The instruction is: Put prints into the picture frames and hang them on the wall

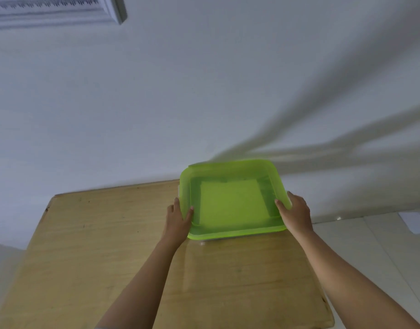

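Observation:
A translucent green plastic lid or tray (232,200) sits at the far right of the wooden table (104,245), close to the wall. My left hand (178,220) grips its left edge, thumb on top. My right hand (295,213) grips its right edge. A paler square shows through the green plastic; I cannot tell what lies under it. A white ornate picture frame (57,10) hangs on the wall at the top left, only its lower part in view.
The white wall (204,91) rises right behind the table. Pale floor tiles (370,252) lie to the right of the table, with a white sheet (415,222) on them by the right edge.

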The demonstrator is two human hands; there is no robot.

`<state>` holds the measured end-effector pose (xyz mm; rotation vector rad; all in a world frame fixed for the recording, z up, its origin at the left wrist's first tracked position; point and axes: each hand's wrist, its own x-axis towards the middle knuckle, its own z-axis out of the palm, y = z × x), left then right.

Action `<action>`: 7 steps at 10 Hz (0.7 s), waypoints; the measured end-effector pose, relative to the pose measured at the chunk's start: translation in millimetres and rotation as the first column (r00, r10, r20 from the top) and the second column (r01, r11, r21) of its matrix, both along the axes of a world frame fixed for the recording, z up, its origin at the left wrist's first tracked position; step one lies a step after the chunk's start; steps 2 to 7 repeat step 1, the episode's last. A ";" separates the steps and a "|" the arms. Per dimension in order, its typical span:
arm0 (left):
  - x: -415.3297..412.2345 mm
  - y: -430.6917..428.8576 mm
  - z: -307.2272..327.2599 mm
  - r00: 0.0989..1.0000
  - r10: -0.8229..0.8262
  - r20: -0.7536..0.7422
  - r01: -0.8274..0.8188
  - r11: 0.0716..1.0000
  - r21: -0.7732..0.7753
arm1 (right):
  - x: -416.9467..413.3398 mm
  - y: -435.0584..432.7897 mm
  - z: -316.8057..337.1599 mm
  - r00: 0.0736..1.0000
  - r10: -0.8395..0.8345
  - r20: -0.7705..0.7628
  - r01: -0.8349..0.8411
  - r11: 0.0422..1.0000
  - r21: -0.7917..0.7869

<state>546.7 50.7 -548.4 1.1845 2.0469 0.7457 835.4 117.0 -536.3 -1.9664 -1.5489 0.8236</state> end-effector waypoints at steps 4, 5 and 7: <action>6.4 -32.3 -2.5 0.990 0.130 0.062 -0.134 0.989 0.069 | 5.7 -30.2 3.7 0.993 -0.082 -0.088 0.092 0.990 0.111; 6.4 -32.3 -2.5 0.990 0.130 0.062 -0.134 0.989 0.069 | 5.7 -30.2 3.7 0.993 -0.082 -0.088 0.092 0.990 0.111; 6.4 -32.3 -2.5 0.990 0.130 0.062 -0.134 0.989 0.069 | 5.7 -30.2 3.7 0.993 -0.082 -0.088 0.092 0.990 0.111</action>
